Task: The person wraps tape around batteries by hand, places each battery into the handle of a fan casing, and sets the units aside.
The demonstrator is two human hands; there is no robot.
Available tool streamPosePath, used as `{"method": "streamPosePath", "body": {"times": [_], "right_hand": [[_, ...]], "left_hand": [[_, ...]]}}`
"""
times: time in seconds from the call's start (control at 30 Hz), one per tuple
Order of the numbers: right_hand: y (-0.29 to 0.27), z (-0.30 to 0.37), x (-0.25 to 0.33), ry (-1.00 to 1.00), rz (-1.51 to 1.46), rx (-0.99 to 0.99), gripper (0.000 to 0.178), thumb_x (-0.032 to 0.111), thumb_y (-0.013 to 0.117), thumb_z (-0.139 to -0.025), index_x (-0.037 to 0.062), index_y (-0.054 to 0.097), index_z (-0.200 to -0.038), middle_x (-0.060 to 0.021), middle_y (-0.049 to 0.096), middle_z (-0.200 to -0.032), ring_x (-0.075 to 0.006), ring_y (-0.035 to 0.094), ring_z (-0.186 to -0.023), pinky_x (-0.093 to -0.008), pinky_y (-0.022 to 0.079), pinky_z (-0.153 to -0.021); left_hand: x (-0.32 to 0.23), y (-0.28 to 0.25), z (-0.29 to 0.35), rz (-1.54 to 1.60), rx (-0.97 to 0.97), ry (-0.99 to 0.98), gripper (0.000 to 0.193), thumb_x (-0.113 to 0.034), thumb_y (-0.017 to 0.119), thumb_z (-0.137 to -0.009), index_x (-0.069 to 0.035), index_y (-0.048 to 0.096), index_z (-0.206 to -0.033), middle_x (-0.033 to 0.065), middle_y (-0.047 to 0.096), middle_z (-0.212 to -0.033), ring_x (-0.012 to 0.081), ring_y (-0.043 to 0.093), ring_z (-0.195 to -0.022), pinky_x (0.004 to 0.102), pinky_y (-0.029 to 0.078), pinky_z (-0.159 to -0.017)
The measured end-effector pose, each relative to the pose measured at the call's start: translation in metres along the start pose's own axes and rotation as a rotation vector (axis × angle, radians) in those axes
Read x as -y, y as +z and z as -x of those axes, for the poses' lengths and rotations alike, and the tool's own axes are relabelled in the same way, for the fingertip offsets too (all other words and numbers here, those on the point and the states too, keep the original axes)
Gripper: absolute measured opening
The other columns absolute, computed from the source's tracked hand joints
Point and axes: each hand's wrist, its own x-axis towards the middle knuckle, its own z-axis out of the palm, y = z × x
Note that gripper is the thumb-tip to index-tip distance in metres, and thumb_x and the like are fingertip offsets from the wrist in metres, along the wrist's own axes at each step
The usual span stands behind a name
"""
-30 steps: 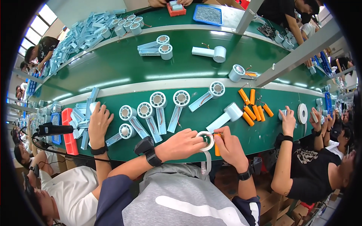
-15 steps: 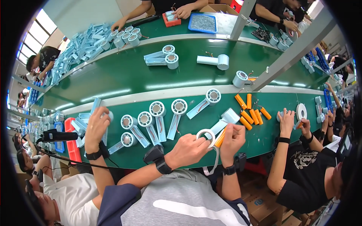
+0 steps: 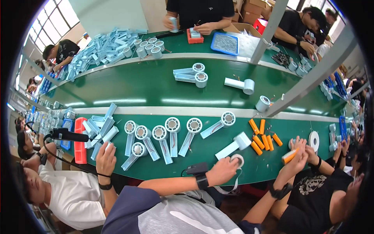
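Left hand (image 3: 223,170) rests at the near edge of the green bench (image 3: 156,89), fingers curled around a white tape roll (image 3: 236,159) that lies on the surface just beside a pale blue fan housing (image 3: 233,146). Right hand (image 3: 297,156) is raised off the bench, pinching 1 orange cylinder (image 3: 290,155) between thumb and fingers. 5 more orange cylinders (image 3: 262,137) lie grouped behind it.

Half hidden under the left hand (image 3: 223,171): white tape roll (image 3: 236,159). Orange cylinder (image 3: 290,156) partly covered by right hand (image 3: 298,159). Far workers cut off above.
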Motion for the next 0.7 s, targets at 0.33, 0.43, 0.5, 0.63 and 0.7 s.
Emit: {"method": "streamPosePath", "body": {"times": [0.33, 0.43, 0.5, 0.63, 0.7], "right_hand": [[-0.046, 0.086, -0.031, 0.522, 0.131, -0.076, 0.025, 0.026, 0.056, -0.104, 0.0014, 0.055, -0.100, -0.0043, 0.060, -0.094, -0.0062, 0.052, -0.079, -0.0229, 0.045, -0.069], [-0.049, 0.093, -0.043, 0.453, 0.205, -0.096, 0.024, 0.025, 0.056, -0.104, 0.0014, 0.055, -0.100, -0.0045, 0.060, -0.095, -0.0064, 0.053, -0.080, -0.0234, 0.046, -0.070], [-0.047, 0.102, -0.059, 0.415, 0.219, -0.100, 0.024, 0.025, 0.055, -0.104, 0.0014, 0.055, -0.101, -0.0047, 0.059, -0.095, -0.0066, 0.053, -0.080, -0.0237, 0.046, -0.070], [-0.059, 0.126, -0.081, 0.437, 0.299, -0.074, 0.021, 0.020, 0.055, -0.104, -0.0004, 0.055, -0.102, -0.0067, 0.061, -0.099, -0.0067, 0.053, -0.082, -0.0248, 0.048, -0.073], [-0.054, 0.129, -0.080, 0.423, 0.371, -0.013, 0.016, 0.015, 0.058, -0.102, -0.0014, 0.056, -0.101, -0.0074, 0.064, -0.097, -0.0070, 0.056, -0.080, -0.0251, 0.049, -0.072]], "left_hand": [[0.039, -0.086, -0.060, 0.206, -0.175, 0.003, 0.006, -0.014, 0.069, -0.081, -0.009, 0.065, -0.083, 0.0062, 0.063, -0.079, 0.0246, 0.060, -0.059, 0.0369, 0.049, -0.055], [0.147, -0.138, -0.105, -0.074, -0.194, -0.275, 0.027, -0.017, 0.080, -0.073, -0.010, 0.070, -0.097, 0.0049, 0.072, -0.097, 0.0287, 0.066, -0.091, 0.0396, 0.054, -0.078], [0.243, -0.145, -0.122, -0.361, -0.157, -0.312, 0.058, -0.028, 0.085, -0.069, -0.008, 0.063, -0.118, 0.0126, 0.065, -0.121, 0.0319, 0.060, -0.109, 0.0422, 0.050, -0.094], [0.358, -0.116, -0.142, -0.531, 0.108, -0.095, 0.083, -0.039, 0.087, -0.066, -0.003, 0.051, -0.131, 0.0195, 0.058, -0.128, 0.0352, 0.056, -0.115, 0.0449, 0.046, -0.099], [0.365, -0.105, -0.158, -0.212, 0.315, -0.344, 0.082, -0.041, 0.086, -0.067, -0.002, 0.050, -0.130, 0.0187, 0.059, -0.120, 0.0380, 0.057, -0.112, 0.0452, 0.046, -0.096]]}}
